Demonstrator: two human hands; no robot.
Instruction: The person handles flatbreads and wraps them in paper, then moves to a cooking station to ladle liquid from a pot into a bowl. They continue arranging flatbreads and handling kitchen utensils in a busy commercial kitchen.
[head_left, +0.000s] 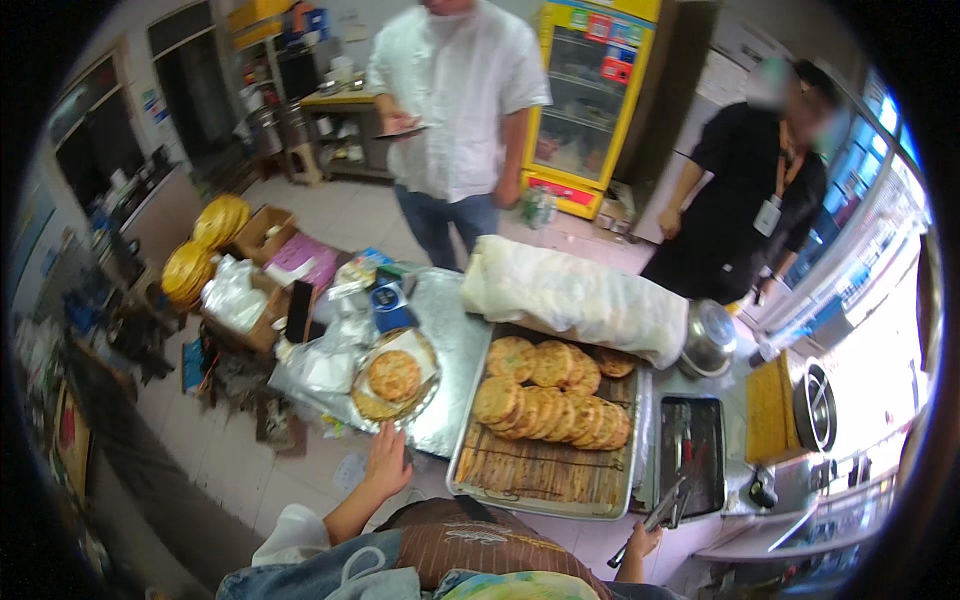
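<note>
My left hand (388, 459) reaches with extended fingers to the front edge of the metal-topped table (448, 315), holding nothing that I can see. Just beyond its fingertips, one round browned flatbread (394, 376) lies on white paper on a round woven plate (365, 405). My right hand (643, 540) grips metal tongs (667, 504), whose tips point toward a dark rectangular tray (691, 420). Between my hands is a large metal tray (459, 469) lined with a slatted mat (540, 472). Overlapping rows of flatbreads (555, 412) fill its far half.
A long bundle under pale cloth (574, 300) lies behind the flatbreads, beside a steel bowl (706, 341). Plastic bags (330, 364) and a phone (299, 311) are at the left. A person in white (457, 105) stands opposite; a person in black (739, 187) stands at the right.
</note>
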